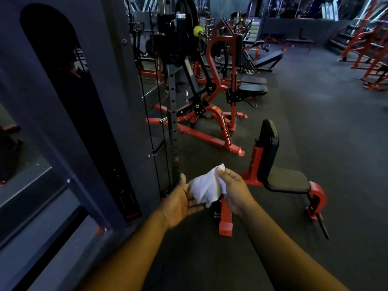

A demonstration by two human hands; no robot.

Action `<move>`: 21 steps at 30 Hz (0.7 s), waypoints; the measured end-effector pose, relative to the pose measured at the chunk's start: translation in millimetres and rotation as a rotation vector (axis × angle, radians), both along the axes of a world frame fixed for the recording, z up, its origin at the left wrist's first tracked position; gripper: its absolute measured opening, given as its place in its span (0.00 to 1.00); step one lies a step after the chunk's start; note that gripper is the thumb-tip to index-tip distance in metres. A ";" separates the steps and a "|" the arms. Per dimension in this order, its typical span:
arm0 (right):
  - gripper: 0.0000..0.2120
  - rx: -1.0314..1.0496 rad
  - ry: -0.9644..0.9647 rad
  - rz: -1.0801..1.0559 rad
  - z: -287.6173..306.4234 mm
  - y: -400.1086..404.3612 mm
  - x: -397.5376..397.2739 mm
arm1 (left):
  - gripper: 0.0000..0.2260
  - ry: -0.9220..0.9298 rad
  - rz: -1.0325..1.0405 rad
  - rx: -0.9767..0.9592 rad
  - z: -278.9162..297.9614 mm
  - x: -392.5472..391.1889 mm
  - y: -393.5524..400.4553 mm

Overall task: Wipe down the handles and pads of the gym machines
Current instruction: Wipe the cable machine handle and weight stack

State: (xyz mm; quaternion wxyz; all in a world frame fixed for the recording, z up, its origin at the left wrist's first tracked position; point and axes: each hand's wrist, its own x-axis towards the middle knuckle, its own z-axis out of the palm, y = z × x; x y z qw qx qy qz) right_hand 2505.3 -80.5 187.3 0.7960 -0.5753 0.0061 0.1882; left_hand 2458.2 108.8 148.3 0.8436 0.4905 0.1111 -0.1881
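Dim gym: crumpled white cloth [206, 186].

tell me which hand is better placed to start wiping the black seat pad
Right, probably. The right hand already pinches the white cloth and is nearer the seat pad. The left hand is open beside the cloth.

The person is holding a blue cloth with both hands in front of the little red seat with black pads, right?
Not quite: the cloth is white, not blue. The head view shows the right hand pinching it at the top while the left hand lies open under it with straight fingers. The rest holds: the little red seat with black pads stands just beyond the hands.
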 end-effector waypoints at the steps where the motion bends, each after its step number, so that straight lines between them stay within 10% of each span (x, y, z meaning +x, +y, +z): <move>1: 0.13 -0.020 0.009 -0.009 -4.2 -1.4 0.9 | 0.21 -0.026 0.041 0.013 0.5 -1.6 -1.4; 9: 0.28 -0.308 -0.235 -0.047 -14.9 -8.0 -3.9 | 0.26 -0.316 0.346 0.575 4.7 16.6 23.3; 16: 0.12 -0.445 -0.432 -0.047 -6.9 -4.3 -7.3 | 0.15 -0.458 0.111 0.706 11.7 20.6 35.3; 21: 0.06 -0.819 -0.661 -0.108 -6.6 -11.5 -3.4 | 0.08 -0.642 0.168 1.174 20.0 32.2 45.8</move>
